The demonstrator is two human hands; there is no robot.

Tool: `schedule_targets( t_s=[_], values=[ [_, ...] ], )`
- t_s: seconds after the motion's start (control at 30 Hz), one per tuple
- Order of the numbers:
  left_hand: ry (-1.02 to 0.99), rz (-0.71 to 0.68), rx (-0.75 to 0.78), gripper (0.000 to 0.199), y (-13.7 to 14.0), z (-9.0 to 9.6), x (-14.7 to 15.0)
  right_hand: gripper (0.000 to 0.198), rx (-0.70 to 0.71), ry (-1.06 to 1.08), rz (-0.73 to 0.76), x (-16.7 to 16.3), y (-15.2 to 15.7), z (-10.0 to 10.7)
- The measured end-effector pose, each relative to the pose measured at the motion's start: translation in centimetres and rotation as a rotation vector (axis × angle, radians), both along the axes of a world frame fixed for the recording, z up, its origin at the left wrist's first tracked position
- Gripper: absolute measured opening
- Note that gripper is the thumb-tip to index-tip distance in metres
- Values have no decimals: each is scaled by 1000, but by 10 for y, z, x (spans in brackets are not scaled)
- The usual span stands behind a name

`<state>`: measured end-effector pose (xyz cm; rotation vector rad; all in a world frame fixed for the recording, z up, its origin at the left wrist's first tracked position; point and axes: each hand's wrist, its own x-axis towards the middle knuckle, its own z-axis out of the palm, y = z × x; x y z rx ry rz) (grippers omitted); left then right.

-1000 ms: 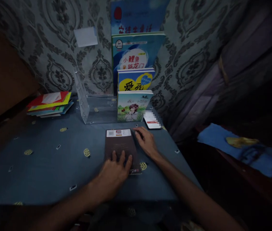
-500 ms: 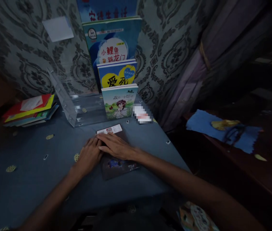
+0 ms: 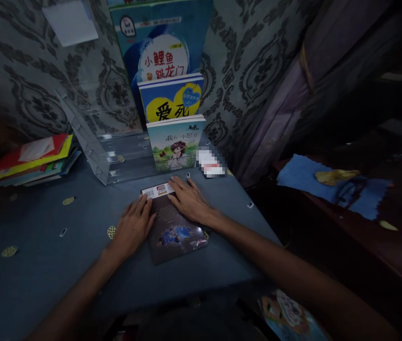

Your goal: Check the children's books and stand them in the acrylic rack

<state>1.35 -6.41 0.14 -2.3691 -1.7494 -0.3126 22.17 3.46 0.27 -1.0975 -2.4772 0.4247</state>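
A dark book (image 3: 176,220) with a blue picture and a white barcode strip along its top lies flat on the table. My left hand (image 3: 135,222) rests with fingers stretched out over the book's left edge. On the upper right part of the book lies my right hand (image 3: 191,199), its fingers spread and flat, the tips near the white strip. Neither hand grips anything. Behind the book, a tiered clear plastic stand (image 3: 101,163) holds several upright books, the front one a small green-and-blue book (image 3: 176,147) with a drawn figure.
Several colourful booklets (image 3: 33,158) are stacked at the left on the patterned tablecloth (image 3: 62,265). A blurred-out white item (image 3: 211,163) lies right of the stand. Beyond the table's right edge, a blue cloth (image 3: 304,177) bears a yellowish object. Patterned wall covering stands behind.
My hands were together over the book's upper part; they have moved apart, the right one sliding to the right and uncovering the cover's middle. The camera view has tilted down slightly.
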Motion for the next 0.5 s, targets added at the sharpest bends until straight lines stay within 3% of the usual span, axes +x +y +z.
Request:
schedule_targets(
  t_s=[0.3, 0.5],
  values=[
    [9, -11, -168, 46, 13, 19, 0, 43, -146, 267, 133, 27, 43, -14],
    [-52, -198, -222, 48, 44, 23, 27, 44, -243, 377, 239, 38, 59, -14]
  ],
)
